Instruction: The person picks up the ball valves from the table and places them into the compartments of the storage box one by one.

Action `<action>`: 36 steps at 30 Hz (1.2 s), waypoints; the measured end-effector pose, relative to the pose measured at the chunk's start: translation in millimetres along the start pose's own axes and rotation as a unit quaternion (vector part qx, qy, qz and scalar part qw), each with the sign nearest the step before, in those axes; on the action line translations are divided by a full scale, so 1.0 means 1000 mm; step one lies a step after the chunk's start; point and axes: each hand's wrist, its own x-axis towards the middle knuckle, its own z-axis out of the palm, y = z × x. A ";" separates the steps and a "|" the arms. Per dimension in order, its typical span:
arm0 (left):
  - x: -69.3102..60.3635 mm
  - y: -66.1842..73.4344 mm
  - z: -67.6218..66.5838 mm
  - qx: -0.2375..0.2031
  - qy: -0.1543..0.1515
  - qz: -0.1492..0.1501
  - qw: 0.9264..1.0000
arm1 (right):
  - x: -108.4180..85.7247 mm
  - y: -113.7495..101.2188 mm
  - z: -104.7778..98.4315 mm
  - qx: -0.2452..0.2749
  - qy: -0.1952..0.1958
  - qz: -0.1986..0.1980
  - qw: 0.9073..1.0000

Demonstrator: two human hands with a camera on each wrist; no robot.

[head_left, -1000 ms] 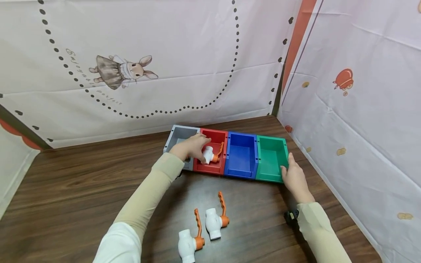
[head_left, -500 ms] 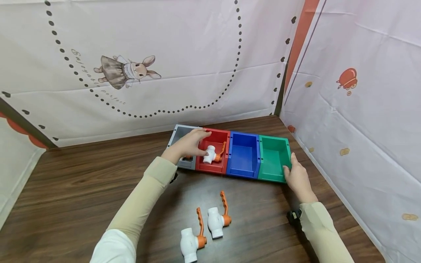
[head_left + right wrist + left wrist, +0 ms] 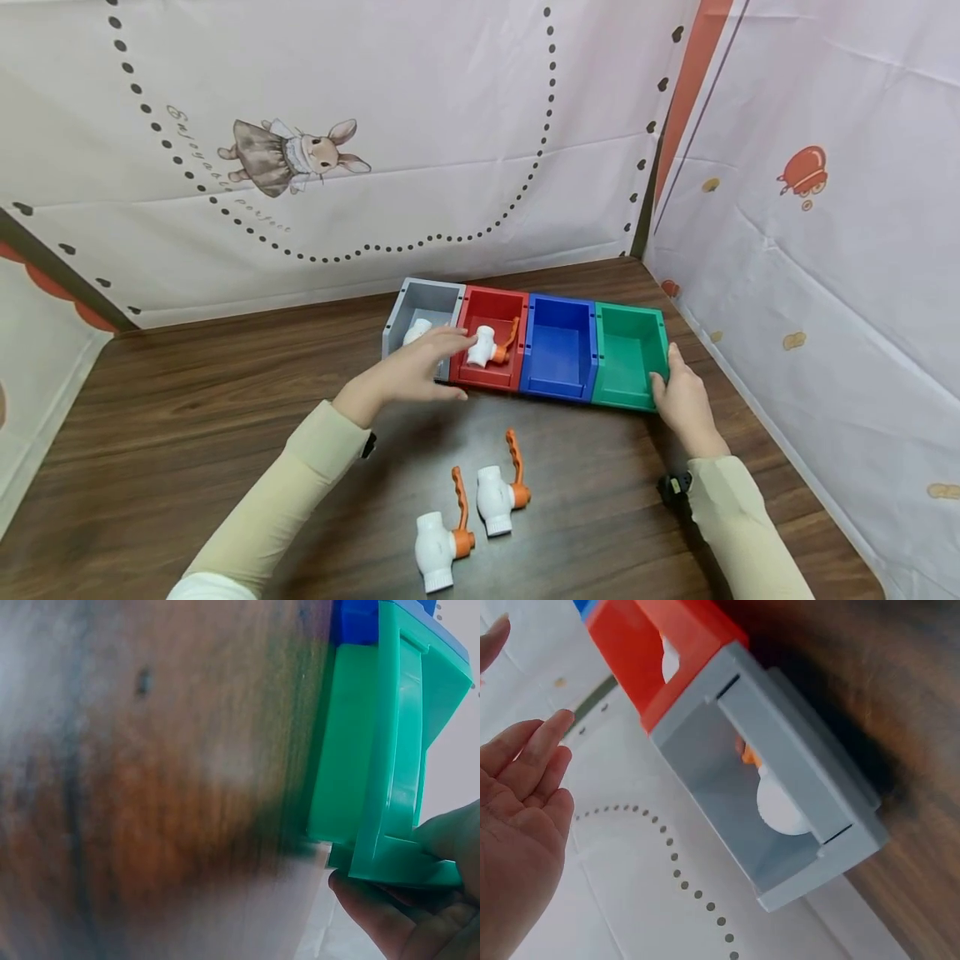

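My left hand (image 3: pixel 408 367) hovers with fingers and thumb spread, holding nothing, in front of the grey bin (image 3: pixel 435 285) and the red bin (image 3: pixel 487 384). A white ball valve (image 3: pixel 482 347) with an orange lever lies inside the red bin. Another white valve (image 3: pixel 417 330) sits in the grey bin, partly hidden by the hand. At the right end of the row, my right hand (image 3: pixel 684 404) grips the side wall of the green bin (image 3: pixel 626 400). In the right wrist view its thumb (image 3: pixel 450 832) is at the wall's inner side, fingers outside.
Between the red and green bins stands a blue bin (image 3: pixel 558 392). Two more white ball valves, a nearer one (image 3: pixel 435 554) and a farther one (image 3: pixel 495 502), lie on the wooden table (image 3: pixel 225 433). Printed cloth walls (image 3: pixel 420 125) close off the back and right.
My left hand has drawn back from the valve in the red bin, moving left and toward me, which uncovers the valve in the grey bin. My right hand keeps its grip on the green bin.
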 end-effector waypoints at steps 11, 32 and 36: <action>-0.055 0.018 0.027 -0.034 -0.031 0.003 0.999 | 0.000 -0.001 -0.001 0.006 -0.006 0.003 1.000; -0.100 0.051 0.064 -0.060 -0.039 -0.064 0.995 | 0.002 -0.001 -0.002 0.019 -0.007 -0.006 1.000; -0.108 0.054 0.069 -0.051 -0.038 -0.077 0.995 | 0.001 0.001 -0.002 0.017 -0.010 0.000 1.000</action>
